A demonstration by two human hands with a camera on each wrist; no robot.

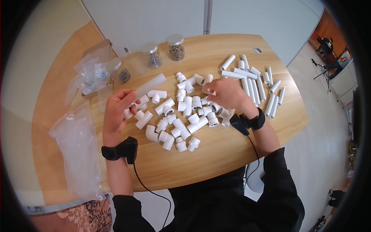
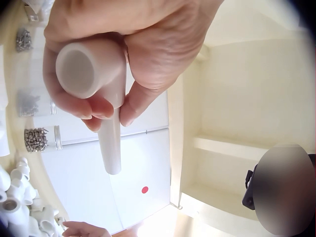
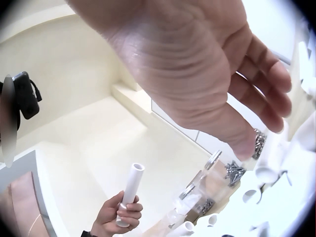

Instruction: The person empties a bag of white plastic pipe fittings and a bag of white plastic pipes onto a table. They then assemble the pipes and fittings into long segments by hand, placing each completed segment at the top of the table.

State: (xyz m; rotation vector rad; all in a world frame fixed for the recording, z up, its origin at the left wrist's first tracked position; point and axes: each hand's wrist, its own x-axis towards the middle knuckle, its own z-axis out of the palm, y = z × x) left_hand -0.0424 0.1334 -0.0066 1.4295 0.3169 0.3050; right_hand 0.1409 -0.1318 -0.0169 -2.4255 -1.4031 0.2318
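Observation:
My left hand [image 1: 116, 110] grips a white fitting [image 2: 103, 61], and a straight white pipe [image 1: 151, 85] extends from it, tilted up to the right. In the left wrist view, fingers and thumb wrap the fitting, whose round mouth faces the camera; the pipe [image 2: 110, 148] points away. My right hand [image 1: 228, 94] hovers over the right side of a pile of white elbow, tee and straight fittings [image 1: 180, 128]. Its fingers are loosely bent with nothing visible between them in the right wrist view [image 3: 197, 74]. One fitting [image 1: 208, 78] lies just beyond its fingertips.
Straight white pipes [image 1: 255, 91] lie at the right of the wooden table [image 1: 154, 170]. Lidded jars of screws [image 1: 176, 50] stand along the back. Plastic bags [image 1: 77, 147] and an open box [image 1: 96, 48] are at the left. A cable hangs from each wrist camera.

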